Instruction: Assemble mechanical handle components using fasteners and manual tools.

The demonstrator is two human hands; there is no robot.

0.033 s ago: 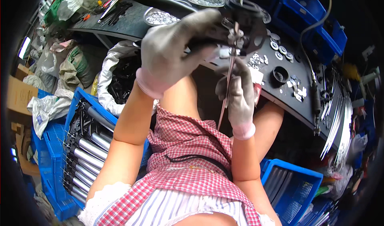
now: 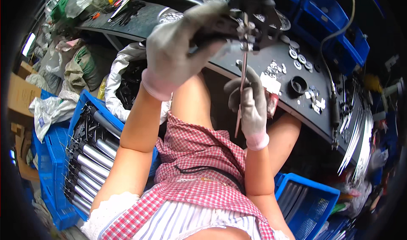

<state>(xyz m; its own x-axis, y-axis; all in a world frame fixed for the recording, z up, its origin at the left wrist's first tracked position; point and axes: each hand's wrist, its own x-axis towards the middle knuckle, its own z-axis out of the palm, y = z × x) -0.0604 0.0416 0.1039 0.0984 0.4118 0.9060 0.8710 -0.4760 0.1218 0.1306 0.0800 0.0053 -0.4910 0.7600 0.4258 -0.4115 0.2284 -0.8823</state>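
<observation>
My left hand (image 2: 170, 55), in a grey work glove with a pink cuff, is raised over the near edge of the workbench. Its fingers are wrapped round a dark mechanical part (image 2: 255, 4) with a long black handle; the image is blurred there. Down through this part, past a small shiny metal fitting (image 2: 246, 31), runs a thin metal rod (image 2: 244, 64). Below the part, the gloved fingers of my right hand (image 2: 254, 112) are curled about the rod. The rod's lower end points down toward my lap.
On the dark workbench (image 2: 227, 66) are white round pieces (image 2: 299, 58), a black ring (image 2: 297, 84) and dishes of small metal parts. Blue bins (image 2: 324, 11) stand behind. A hanging cable (image 2: 326, 66) is at right. Blue crates (image 2: 313, 214) of tubes flank my legs; a white sack (image 2: 113, 85) sits left.
The dark part and my left hand have shifted slightly up and left. My right hand has moved a little left and stays curled about the rod.
</observation>
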